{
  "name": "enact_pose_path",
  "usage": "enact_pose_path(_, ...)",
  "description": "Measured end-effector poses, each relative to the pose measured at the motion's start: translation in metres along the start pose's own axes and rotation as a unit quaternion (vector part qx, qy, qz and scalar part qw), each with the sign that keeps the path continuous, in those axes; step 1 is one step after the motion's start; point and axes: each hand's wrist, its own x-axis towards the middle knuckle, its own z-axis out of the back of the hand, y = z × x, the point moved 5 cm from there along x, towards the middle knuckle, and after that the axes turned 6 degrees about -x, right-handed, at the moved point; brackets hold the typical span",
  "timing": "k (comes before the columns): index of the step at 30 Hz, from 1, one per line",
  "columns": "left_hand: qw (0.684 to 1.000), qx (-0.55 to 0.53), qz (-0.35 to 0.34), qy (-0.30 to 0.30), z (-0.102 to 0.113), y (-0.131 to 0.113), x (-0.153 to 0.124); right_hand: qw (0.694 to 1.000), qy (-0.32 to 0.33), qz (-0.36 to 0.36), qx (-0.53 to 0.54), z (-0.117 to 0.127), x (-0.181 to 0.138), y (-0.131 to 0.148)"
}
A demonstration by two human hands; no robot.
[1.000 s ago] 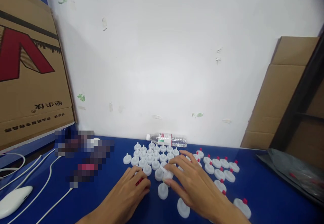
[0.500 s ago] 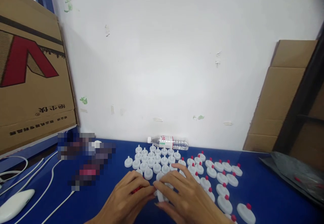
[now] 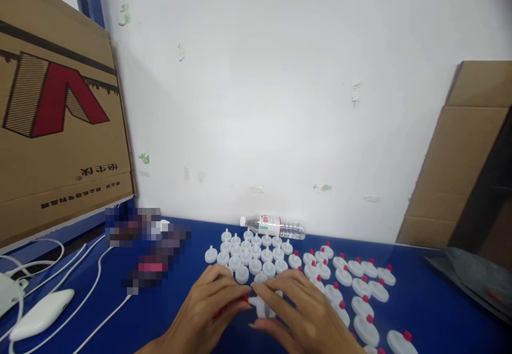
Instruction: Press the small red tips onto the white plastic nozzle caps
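Note:
My right hand [image 3: 301, 311] is closed around a white round plastic cap with a nozzle [image 3: 262, 308], its spout pointing left. My left hand [image 3: 208, 307] pinches a small red tip cap [image 3: 245, 298] at the end of that spout. More red shows between the left fingers, partly hidden. Beyond my hands stand several white nozzle caps [image 3: 255, 265] with bare spouts, packed close together. To the right, several white caps with red tips [image 3: 366, 329] are spread over the blue table [image 3: 168, 295].
A clear water bottle [image 3: 291, 230] lies against the wall behind the caps. White cables and a white device [image 3: 42, 314] lie at the left, near a pixelated patch. A large cardboard box [image 3: 64, 173] stands far left. A grey plastic bag [image 3: 472, 276] is at the right edge.
The view has shifted a little, so the scene sits further right. My hands have parted slightly, and the spout of the held nozzle cap now shows against the red tip.

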Motion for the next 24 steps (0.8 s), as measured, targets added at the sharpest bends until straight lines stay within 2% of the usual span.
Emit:
enact_pose_path(4,0.999,-0.026,0.017,0.036,-0.005,0.000,-0.002,0.999,-0.028,-0.023,0.035,0.001,0.003,0.002)
enact_pose_path(7,0.998,-0.055,0.017,0.041,-0.004,-0.005,-0.002,0.997,-0.049,-0.021,0.059,0.001,0.003,0.005)
enact_pose_path(11,0.996,-0.075,0.010,0.037,-0.003,-0.011,-0.001,0.996,-0.048,-0.016,0.067,0.000,0.000,0.009)
enact_pose_path(14,0.997,-0.062,0.003,0.036,-0.002,-0.012,0.000,0.999,-0.020,-0.011,0.029,-0.004,0.000,0.008)
enact_pose_path(19,0.998,0.000,-0.028,0.056,0.000,-0.016,0.005,0.996,0.023,0.055,-0.062,-0.011,0.001,0.006)
enact_pose_path(21,0.998,0.009,0.003,0.056,0.003,-0.011,0.007,0.996,0.039,0.039,-0.065,-0.009,0.001,0.000)
enact_pose_path(24,0.997,0.032,0.052,0.044,0.010,0.000,0.007,0.996,0.068,-0.022,-0.051,-0.003,-0.002,-0.015)
